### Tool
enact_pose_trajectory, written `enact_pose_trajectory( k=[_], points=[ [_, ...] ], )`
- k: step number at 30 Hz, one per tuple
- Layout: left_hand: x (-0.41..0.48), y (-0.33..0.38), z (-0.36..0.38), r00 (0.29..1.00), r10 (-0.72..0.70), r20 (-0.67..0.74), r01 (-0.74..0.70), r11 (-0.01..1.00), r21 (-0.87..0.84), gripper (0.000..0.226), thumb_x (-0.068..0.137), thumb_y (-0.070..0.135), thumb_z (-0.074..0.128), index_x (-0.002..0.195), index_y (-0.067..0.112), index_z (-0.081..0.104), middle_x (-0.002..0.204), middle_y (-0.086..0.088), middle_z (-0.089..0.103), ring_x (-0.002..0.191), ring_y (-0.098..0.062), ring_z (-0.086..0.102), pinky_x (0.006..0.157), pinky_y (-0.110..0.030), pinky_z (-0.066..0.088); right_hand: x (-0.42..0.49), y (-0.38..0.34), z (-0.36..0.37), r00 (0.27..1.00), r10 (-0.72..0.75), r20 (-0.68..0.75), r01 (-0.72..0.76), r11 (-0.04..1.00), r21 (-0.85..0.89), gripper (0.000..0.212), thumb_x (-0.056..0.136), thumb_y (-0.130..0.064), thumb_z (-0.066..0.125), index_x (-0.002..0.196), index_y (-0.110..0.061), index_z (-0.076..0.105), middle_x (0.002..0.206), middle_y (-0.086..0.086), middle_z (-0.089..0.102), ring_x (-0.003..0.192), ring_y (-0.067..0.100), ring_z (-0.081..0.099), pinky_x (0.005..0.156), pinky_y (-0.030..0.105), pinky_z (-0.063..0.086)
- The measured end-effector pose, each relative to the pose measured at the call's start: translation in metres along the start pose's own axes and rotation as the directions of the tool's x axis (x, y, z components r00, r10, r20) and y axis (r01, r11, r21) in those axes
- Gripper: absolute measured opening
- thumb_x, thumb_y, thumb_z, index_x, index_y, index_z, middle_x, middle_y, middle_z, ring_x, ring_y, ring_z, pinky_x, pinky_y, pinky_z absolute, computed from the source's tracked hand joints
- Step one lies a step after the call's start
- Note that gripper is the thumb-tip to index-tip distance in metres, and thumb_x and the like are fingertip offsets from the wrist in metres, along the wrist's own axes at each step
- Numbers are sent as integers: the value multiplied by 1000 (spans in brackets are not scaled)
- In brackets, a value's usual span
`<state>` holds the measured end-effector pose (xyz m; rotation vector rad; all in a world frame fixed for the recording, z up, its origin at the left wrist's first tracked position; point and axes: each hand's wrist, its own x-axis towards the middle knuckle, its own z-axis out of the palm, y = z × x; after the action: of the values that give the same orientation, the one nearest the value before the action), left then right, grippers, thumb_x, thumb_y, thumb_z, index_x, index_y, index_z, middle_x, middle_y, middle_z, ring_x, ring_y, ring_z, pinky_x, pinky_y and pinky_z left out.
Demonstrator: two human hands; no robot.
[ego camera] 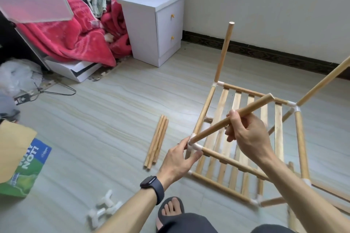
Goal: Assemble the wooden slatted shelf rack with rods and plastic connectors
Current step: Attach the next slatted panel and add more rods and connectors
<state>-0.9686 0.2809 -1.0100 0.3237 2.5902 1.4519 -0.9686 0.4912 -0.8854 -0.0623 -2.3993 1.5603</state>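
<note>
Mid-frame, the left hand (178, 161) pinched the connector (196, 145) while the right hand (250, 136) gripped the rod (251, 107) being seated; it likely needed pushing home next.

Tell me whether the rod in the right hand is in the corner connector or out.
In: the rod ends inside the white connector that the left hand pinches; the right hand grips it. Depth: cannot tell.

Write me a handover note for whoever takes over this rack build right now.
Left hand pinches the corner connector on the rack. Right hand grips a rod whose lower end sits at that connector; seating unclear.
Done: slatted shelf framed, two far-corner rods standing.
Left: seat this rod, then use the spare rods and spare connectors on the floor.
</note>
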Motion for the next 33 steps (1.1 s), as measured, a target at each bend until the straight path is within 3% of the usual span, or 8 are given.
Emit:
enact_pose_trajectory(
  k=[2, 6, 12, 17, 21, 25, 30, 33],
  points=[
    [-1, -2, 2, 1000, 28, -9, -28, 998, 61, 64, 81, 86, 41, 139, 58, 41, 99, 29, 60, 96, 11, 57, 71, 0, 40, -6, -3, 4, 1000, -17, 12, 18, 999, -35, 35, 104, -41, 51, 87, -13, 64, 64, 0, 70, 50, 17, 69, 50, 25, 56],
    [3, -8, 3, 995, 82, -59, -70, 979, 190, 69, 90, 72, 30, 139, 31, 55, 82, 20, 58, 76, -10, 58, 57, -6, 38, -6, -17, 8, 993, -96, 64, 101, 991, -83, 24, 102, -33, 55, 87, -16, 62, 63, 2, 68, 51, 13, 68, 50, 23, 56],
    [8, -10, 0, 998, 60, 6, -60, 970, 234, 37, 101, 50, 48, 120, 22, 62, 86, 0, 68, 76, -18, 65, 67, -35, 55, -9, -33, 21, 892, -310, 328, 417, 845, -336, 42, 103, -42, 43, 88, -9, 63, 66, -1, 65, 52, 17, 64, 53, 41, 56],
    [11, -7, -2, 998, 64, 9, -64, 960, 272, 32, 102, 47, 49, 114, 21, 63, 84, -2, 68, 75, -22, 64, 64, -36, 50, 1, -45, 37, 803, -371, 467, 565, 722, -398, 41, 104, -49, 41, 88, -15, 56, 64, -6, 61, 54, 16, 60, 54, 40, 52],
    [8, -7, 1, 994, 103, -24, -93, 958, 272, 35, 100, 47, 52, 119, 21, 63, 74, 7, 58, 61, -14, 51, 50, -16, 29, 15, -46, 50, 833, -377, 404, 520, 782, -343, 30, 104, -39, 53, 86, -15, 51, 64, -4, 65, 55, 18, 64, 56, 40, 52],
    [11, -8, 1, 992, 115, -46, -99, 959, 265, 33, 99, 48, 54, 118, 22, 62, 68, 13, 51, 57, -10, 47, 46, -13, 25, 19, -39, 52, 851, -369, 373, 496, 797, -344, 31, 104, -38, 54, 87, -12, 52, 63, -2, 66, 54, 21, 64, 56, 41, 51],
    [14, -6, 0, 996, 93, -9, -86, 948, 308, 29, 99, 51, 51, 114, 28, 61, 72, 9, 60, 59, -11, 52, 48, -16, 29, 12, -36, 48, 886, -309, 346, 425, 841, -336, 31, 103, -47, 49, 90, -19, 50, 66, -3, 67, 58, 17, 67, 57, 41, 55],
    [20, -4, 0, 998, 66, 13, -67, 950, 307, 25, 100, 49, 53, 115, 30, 61, 83, 6, 69, 69, -15, 61, 56, -26, 47, 5, -19, 39, 899, -229, 373, 343, 897, -277, 33, 98, -63, 45, 106, -32, 54, 75, -17, 67, 71, 3, 71, 63, 33, 61]
  ],
)
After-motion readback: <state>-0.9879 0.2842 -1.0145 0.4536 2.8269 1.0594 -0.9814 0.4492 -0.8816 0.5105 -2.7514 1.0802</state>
